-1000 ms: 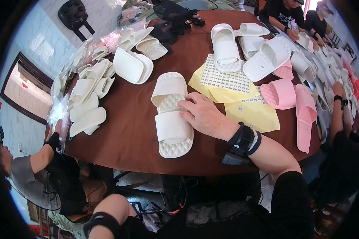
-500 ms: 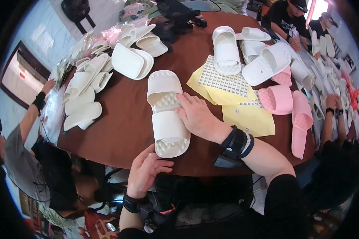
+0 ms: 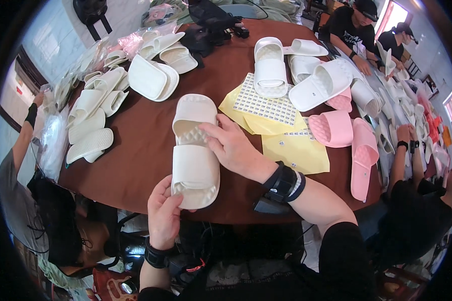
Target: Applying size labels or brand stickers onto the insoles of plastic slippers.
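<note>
In front of me is a pair of white slide slippers, one fitted into the other end to end. The far slipper (image 3: 195, 107) has its band away from me, and the near slipper (image 3: 196, 168) has its band toward me. My left hand (image 3: 164, 210) grips the near slipper's end, thumb on top and fingers at its edge. At the right side, my right hand (image 3: 238, 148) holds the pair where the two meet, with a finger and the thumb over the quilted footbed. Whatever lies under those fingertips is hidden.
Yellow label sheets (image 3: 296, 153) lie to the right, beside a pink slipper (image 3: 364, 158) and several white slippers (image 3: 270, 75). More white slippers (image 3: 98, 103) and clear plastic bags (image 3: 55, 143) are at the left. Co-workers' arms (image 3: 22, 133) reach in from both sides.
My left hand has closed on the near end of the slipper, where before it lay loosely below it. My right hand stays at the middle of the pair. The whole view has shifted somewhat.
</note>
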Demonstrator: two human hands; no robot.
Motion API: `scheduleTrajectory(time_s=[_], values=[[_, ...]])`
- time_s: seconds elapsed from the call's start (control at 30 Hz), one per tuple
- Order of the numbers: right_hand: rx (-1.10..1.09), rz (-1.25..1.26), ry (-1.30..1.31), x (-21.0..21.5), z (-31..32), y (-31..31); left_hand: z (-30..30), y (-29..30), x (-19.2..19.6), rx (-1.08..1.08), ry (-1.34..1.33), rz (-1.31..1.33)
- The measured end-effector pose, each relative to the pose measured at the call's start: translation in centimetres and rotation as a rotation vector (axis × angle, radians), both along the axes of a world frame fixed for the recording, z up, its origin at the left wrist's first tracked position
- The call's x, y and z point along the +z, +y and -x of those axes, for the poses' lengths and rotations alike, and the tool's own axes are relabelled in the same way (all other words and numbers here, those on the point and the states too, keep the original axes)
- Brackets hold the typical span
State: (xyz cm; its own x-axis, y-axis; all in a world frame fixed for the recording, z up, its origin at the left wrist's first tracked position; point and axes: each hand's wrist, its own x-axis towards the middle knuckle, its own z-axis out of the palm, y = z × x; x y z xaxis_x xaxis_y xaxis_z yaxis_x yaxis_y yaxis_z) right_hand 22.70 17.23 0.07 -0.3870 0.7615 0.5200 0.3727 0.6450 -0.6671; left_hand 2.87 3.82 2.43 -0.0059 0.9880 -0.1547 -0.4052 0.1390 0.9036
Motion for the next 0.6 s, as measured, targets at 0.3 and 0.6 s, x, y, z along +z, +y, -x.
scheduleTrajectory(time_s=[0.3, 0.6], values=[[-0.186, -0.053, 0.099, 1.7, -2.2, 1.2, 4.5, -0.5, 2.1, -0.135, 0.297, -0.061], [-0.044, -0.186, 0.005, 2.9, -3.9, 2.8, 6.8, 8.4, 7.8, -0.396, 0.693, -0.068]])
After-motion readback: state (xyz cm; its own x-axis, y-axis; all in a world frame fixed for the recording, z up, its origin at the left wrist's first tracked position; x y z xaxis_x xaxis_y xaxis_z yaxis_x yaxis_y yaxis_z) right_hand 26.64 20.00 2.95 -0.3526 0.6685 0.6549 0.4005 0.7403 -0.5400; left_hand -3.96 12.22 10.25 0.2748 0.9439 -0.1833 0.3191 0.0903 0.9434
